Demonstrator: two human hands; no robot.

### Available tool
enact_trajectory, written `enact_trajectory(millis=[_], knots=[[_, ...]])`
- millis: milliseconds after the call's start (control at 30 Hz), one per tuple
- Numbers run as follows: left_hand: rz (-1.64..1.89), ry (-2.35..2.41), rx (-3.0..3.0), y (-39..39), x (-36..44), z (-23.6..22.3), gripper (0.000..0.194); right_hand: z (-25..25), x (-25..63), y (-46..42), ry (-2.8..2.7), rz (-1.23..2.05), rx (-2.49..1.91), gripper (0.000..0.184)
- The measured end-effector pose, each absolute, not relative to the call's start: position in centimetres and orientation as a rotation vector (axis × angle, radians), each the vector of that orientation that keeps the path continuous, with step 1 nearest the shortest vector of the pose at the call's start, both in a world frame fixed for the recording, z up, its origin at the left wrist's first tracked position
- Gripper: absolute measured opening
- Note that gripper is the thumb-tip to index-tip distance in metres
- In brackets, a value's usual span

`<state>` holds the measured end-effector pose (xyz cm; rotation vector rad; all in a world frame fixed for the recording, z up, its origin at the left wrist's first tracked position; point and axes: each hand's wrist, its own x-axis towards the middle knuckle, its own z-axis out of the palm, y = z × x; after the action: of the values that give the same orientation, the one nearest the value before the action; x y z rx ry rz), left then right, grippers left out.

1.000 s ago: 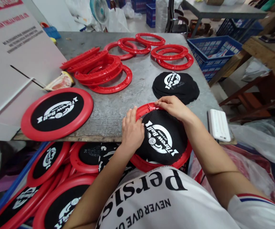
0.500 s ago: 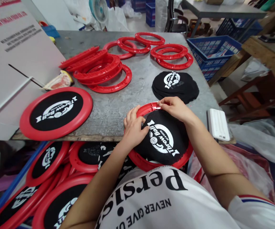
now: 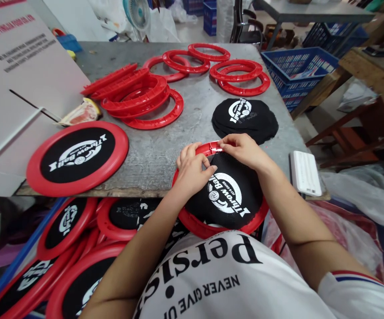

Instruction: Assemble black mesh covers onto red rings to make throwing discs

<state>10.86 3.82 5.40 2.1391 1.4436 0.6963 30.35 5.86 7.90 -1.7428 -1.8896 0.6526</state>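
At the table's front edge a red plastic ring [image 3: 197, 225] leans against my shirt, partly over the edge. A black mesh disc [image 3: 245, 186] printed "Throw Ball" in white covers its opening. My left hand [image 3: 194, 170] grips the ring's upper left side, fingers over the rim and thumb on the mesh. At the top of the ring, my right hand [image 3: 241, 148] pinches the mesh edge against the rim; its fingertips partly hide the spot. Between the hands a short stretch of bare rim shows. Just beyond lies a stack of black mesh discs [image 3: 258, 122].
Several loose red rings [image 3: 175, 110] lie across the grey table [image 3: 145, 155]. A finished disc [image 3: 117, 164] rests at left, and more fill a bin [image 3: 88, 254] below. A white device [image 3: 305, 173] sits at the right edge; a blue crate [image 3: 298, 66] stands beyond.
My left hand has slid up and right along the rim toward my right hand, its thumb moving further over the mesh. My right hand stays nearly in place at the top.
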Motion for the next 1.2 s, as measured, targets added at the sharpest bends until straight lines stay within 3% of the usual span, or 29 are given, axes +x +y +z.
enact_trajectory(millis=[300,500,667,967,1200], knots=[[0.799,1.408,2.16,4.4,10.7,4.9,0.016,8.1,30.2,6.0,-1.927,0.647,-1.744,0.024],[1.016,1.348,2.024,4.9,10.0,4.7,0.023,7.3,29.9,6.1,-2.023,0.57,-1.588,0.022],[1.062,1.317,2.043,4.9,10.1,4.9,0.024,8.1,29.0,6.1,-2.194,0.478,-1.416,0.015],[1.11,1.296,2.035,4.9,10.1,4.8,0.021,9.3,28.2,6.4,-2.304,0.514,-1.51,0.004],[1.119,1.342,2.023,4.8,10.1,4.5,0.019,9.0,28.0,6.3,-2.27,0.535,-1.485,0.009]])
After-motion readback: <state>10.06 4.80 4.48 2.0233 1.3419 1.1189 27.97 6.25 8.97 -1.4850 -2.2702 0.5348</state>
